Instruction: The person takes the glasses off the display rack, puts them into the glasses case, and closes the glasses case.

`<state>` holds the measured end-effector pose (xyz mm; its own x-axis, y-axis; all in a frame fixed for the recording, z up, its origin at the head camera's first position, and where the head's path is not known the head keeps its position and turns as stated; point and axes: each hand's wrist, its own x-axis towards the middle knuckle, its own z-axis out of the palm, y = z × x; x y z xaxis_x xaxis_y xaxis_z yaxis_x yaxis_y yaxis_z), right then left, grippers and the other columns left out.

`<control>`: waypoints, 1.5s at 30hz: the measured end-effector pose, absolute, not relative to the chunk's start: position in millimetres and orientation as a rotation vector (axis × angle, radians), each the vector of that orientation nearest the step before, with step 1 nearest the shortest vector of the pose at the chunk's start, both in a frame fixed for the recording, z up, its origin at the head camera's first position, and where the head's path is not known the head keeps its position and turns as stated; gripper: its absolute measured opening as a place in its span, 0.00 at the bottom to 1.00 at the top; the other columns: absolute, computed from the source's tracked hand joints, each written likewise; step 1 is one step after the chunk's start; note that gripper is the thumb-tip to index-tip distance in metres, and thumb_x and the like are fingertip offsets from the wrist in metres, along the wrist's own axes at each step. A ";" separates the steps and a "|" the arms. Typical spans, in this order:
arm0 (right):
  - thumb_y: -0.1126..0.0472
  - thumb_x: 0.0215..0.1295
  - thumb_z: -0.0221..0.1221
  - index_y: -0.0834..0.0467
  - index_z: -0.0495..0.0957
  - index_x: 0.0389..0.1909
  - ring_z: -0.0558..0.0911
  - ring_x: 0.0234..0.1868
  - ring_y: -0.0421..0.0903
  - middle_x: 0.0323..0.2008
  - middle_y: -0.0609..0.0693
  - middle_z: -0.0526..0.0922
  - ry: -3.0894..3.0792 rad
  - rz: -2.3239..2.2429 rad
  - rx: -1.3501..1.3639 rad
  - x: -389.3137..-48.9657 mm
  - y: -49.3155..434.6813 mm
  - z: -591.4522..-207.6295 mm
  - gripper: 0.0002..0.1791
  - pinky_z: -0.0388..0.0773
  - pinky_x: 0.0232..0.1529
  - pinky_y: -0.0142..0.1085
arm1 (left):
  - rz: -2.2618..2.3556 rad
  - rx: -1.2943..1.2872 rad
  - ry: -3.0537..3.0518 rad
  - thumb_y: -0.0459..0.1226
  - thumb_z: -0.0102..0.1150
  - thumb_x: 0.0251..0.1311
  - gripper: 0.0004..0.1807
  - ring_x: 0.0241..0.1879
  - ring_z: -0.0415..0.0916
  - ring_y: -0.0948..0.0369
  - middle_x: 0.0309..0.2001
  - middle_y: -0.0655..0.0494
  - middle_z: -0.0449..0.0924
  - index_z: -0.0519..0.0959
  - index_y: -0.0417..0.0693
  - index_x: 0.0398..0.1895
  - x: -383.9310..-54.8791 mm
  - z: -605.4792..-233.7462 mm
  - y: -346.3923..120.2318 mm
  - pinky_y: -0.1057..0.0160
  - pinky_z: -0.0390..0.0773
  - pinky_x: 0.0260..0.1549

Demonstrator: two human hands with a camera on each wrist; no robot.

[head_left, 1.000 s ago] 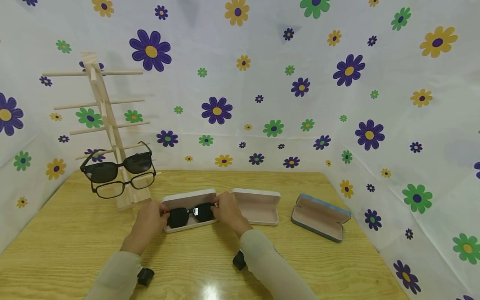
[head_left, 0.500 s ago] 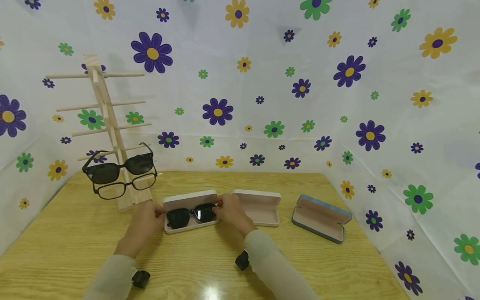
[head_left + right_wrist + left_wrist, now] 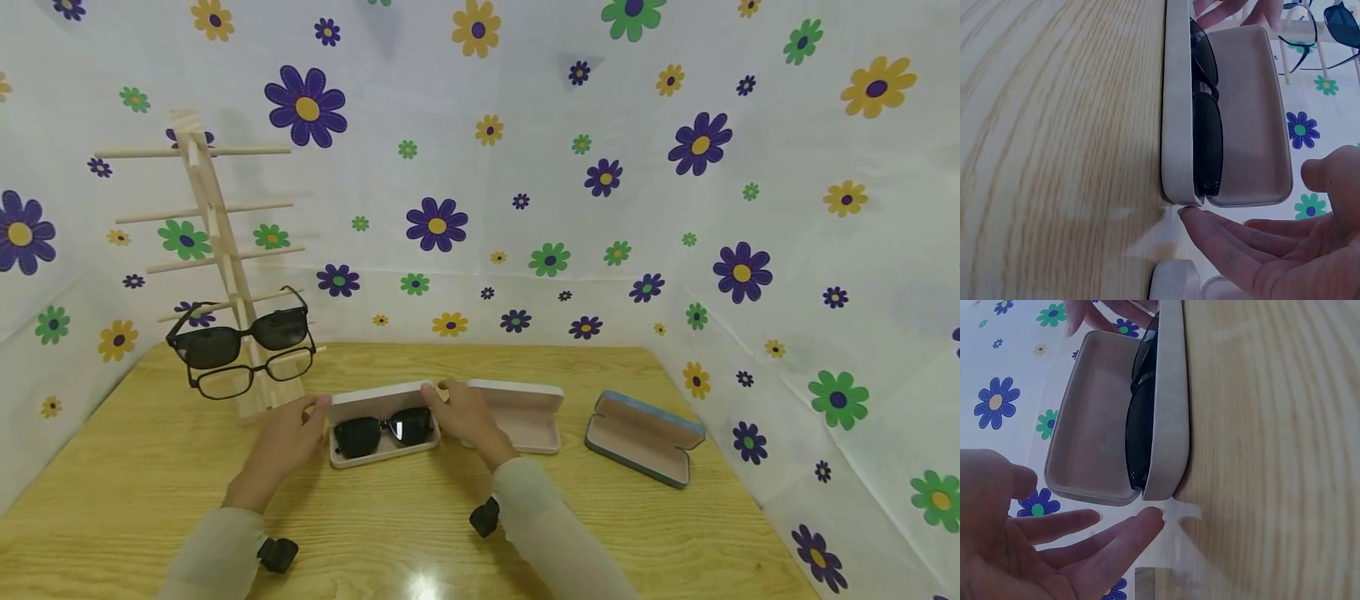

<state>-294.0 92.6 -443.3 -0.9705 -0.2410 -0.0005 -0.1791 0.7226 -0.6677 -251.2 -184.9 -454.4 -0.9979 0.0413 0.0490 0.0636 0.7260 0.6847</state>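
Black sunglasses (image 3: pixel 385 431) lie in an opened white glasses case (image 3: pixel 384 452), whose pinkish lid lining (image 3: pixel 1250 119) stands up behind them. At the case's left end is my left hand (image 3: pixel 288 437), thumb apart from the lid and fingers stretched out; one fingertip (image 3: pixel 1154 515) comes right up to the case's corner. My right hand (image 3: pixel 471 421) is at the other end with its fingers extended. Its thumb is near the lid's top corner, and a fingertip (image 3: pixel 1191 212) is right at the case's end. Neither hand holds the sunglasses.
On the left stands a wooden display rack (image 3: pixel 217 225), bearing dark sunglasses (image 3: pixel 240 333) above clear black-framed glasses (image 3: pixel 255 373). Just right of my right hand, a second white case (image 3: pixel 525 417) stands opened. Farther right is an opened blue-grey case (image 3: pixel 641 437). Flowered cloth (image 3: pixel 510 167) surrounds the table (image 3: pixel 390 533).
Both hands have let go of the sunglasses, which stay in the case. The fingers have spread and moved outward and up to the lid's two ends.
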 end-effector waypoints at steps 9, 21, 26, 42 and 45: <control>0.38 0.82 0.41 0.62 0.79 0.63 0.79 0.65 0.61 0.59 0.62 0.84 2.853 -1.106 -0.285 -295.7 84.0 -446.2 0.35 0.73 0.69 0.57 | -1.188 -0.035 -2.963 0.61 0.38 0.79 0.40 0.44 0.84 0.47 0.53 0.34 0.84 0.69 0.34 0.72 -256.2 -452.1 -179.8 0.49 0.84 0.39; 0.39 0.81 0.45 0.59 0.79 0.63 0.80 0.64 0.60 0.57 0.60 0.85 2.879 -1.083 -0.277 -299.4 82.9 -447.4 0.32 0.70 0.70 0.60 | -1.145 -0.040 -3.057 0.64 0.38 0.77 0.43 0.59 0.78 0.36 0.62 0.29 0.78 0.69 0.36 0.73 -261.8 -452.5 -185.6 0.39 0.80 0.51; 0.38 0.80 0.46 0.59 0.79 0.64 0.77 0.69 0.62 0.65 0.60 0.80 2.849 -1.115 -0.267 -299.5 84.9 -446.1 0.31 0.70 0.70 0.60 | -1.137 -0.054 -3.053 0.62 0.39 0.78 0.41 0.60 0.77 0.34 0.64 0.28 0.75 0.69 0.36 0.72 -262.3 -452.0 -185.0 0.38 0.80 0.52; 0.39 0.80 0.48 0.58 0.79 0.64 0.83 0.59 0.58 0.55 0.59 0.86 2.818 -1.112 -0.321 -299.3 90.6 -446.6 0.30 0.76 0.65 0.56 | -1.182 -0.126 -3.034 0.59 0.44 0.78 0.37 0.56 0.81 0.39 0.63 0.29 0.77 0.72 0.36 0.70 -260.1 -448.3 -185.2 0.40 0.81 0.51; 0.40 0.80 0.49 0.59 0.79 0.65 0.87 0.51 0.54 0.51 0.58 0.88 2.801 -1.129 -0.364 -300.0 93.4 -446.9 0.30 0.80 0.59 0.54 | -1.208 -0.131 -3.018 0.58 0.46 0.78 0.36 0.53 0.84 0.41 0.62 0.29 0.78 0.73 0.36 0.69 -260.2 -449.2 -185.0 0.42 0.83 0.50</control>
<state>-300.0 93.4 -446.9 -0.9664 -0.2569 -0.0033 -0.1828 0.6967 -0.6937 -260.2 -185.0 -449.2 -0.9905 0.1159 -0.0738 0.0329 0.7218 0.6913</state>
